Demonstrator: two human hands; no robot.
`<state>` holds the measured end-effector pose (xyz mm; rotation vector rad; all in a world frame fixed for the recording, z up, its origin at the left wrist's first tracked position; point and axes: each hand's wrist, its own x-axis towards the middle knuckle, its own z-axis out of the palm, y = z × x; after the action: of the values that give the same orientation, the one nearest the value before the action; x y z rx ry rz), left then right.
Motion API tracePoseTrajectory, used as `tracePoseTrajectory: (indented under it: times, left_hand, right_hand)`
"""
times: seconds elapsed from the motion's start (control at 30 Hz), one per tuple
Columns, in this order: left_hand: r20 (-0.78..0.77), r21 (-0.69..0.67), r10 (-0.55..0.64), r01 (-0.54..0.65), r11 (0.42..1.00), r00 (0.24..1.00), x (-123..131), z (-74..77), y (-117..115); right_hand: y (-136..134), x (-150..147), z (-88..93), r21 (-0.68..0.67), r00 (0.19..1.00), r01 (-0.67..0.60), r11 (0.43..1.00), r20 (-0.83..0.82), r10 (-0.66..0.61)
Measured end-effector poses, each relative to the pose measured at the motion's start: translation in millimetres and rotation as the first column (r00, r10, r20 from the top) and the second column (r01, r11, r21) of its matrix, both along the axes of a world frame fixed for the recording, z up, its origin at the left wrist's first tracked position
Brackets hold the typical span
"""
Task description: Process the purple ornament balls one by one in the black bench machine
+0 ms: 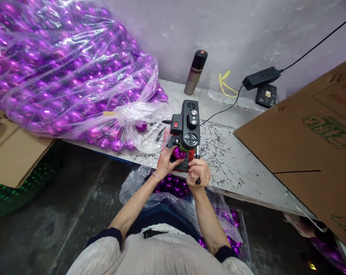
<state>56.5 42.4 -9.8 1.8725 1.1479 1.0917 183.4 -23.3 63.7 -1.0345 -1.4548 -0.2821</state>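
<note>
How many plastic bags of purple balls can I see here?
2. One big bag lies on the table, left; a second bag sits below the table edge. More may hide at lower right.

Our dress, itemised:

- One off-white ribbed knit sweater (161, 254), chunky weave, sleeves sitting high so that our forearms are bare.
- Two dark navy cuffs: left cuff (106, 233), right cuff (224, 253).
- One dark band across the sweater's front edge.
- One thin silvery bangle (156, 175) at our left wrist.
- Left hand (167, 162) and right hand (198, 173), both bare.
</note>
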Motion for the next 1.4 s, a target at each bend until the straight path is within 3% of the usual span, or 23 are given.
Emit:
tracePoseTrajectory:
  times: [0.13,0.4,0.53,0.6,0.7,0.83,0.97,1.07,1.13,1.2,1.3,1.4]
  left_hand:
    - [0.004,-0.004,-0.007,0.007,1.0,1.0,0.1,-1.2,-0.1]
    - [-0.001,0.003,-0.011,0.011,1.0,1.0,-0.3,1.0,0.0]
    - [-0.007,0.005,-0.018,0.018,1.0,1.0,0.2,1.1,1.9]
    - [-0.007,0.014,-0.029,0.029,0.999,1.0,0.6,0.5,4.4]
    - [-0.002,0.042,-0.052,0.052,0.998,0.999,-1.2,-1.0,2.8]
    - [-0.026,0.136,-0.121,0.123,0.983,0.992,-12.6,-3.9,-24.9]
    - [-0.067,0.185,-0.146,0.156,0.97,0.987,-34.6,0.8,-46.0]
    - [0.01,0.123,0.079,-0.08,0.989,0.997,-54.6,19.2,-11.1]
    - [0.05,0.059,0.308,-0.311,0.949,0.95,-67.2,36.5,34.4]
    - [-0.031,-0.019,0.48,-0.481,0.877,0.877,-77.0,53.2,82.4]
    - [-0.307,-0.158,0.5,-0.561,0.812,0.81,-83.8,69.5,132.4]
    - [-0.402,-0.214,0.45,-0.56,0.8,0.797,-84.5,74.4,146.3]
  right_hand:
    - [1.0,0.3,-7.4,0.01,0.999,0.037,0.999,0.012,-0.037]
    - [3.5,-0.7,-18.4,0.013,0.998,-0.011,1.0,-0.062,0.012]
    - [4.3,0.9,-22.5,0.026,1.0,-0.023,0.999,-0.009,0.023]
    - [4.1,1.9,-14.4,0.015,1.0,-0.022,1.0,-0.007,0.022]
    - [3.7,1.7,14.1,-0.027,0.997,0.002,1.0,-0.072,-0.004]
    - [3.8,-1.7,53.6,-0.095,0.984,-0.016,0.995,-0.178,-0.001]
    - [2.7,-3.9,56.3,-0.096,0.985,-0.024,0.995,-0.173,0.007]
    - [0.9,-3.6,44.3,-0.089,0.991,-0.022,0.996,-0.134,0.01]
    - [0.0,-3.2,38.9,-0.085,0.992,-0.026,0.996,-0.122,0.016]
    - [-0.6,-3.3,37.2,-0.083,0.993,-0.034,0.996,-0.117,0.024]
    - [-1.2,-4.0,38.6,-0.078,0.994,-0.032,0.996,-0.108,0.023]
    - [-1.7,-4.6,40.3,-0.067,0.997,-0.03,0.997,-0.077,0.025]
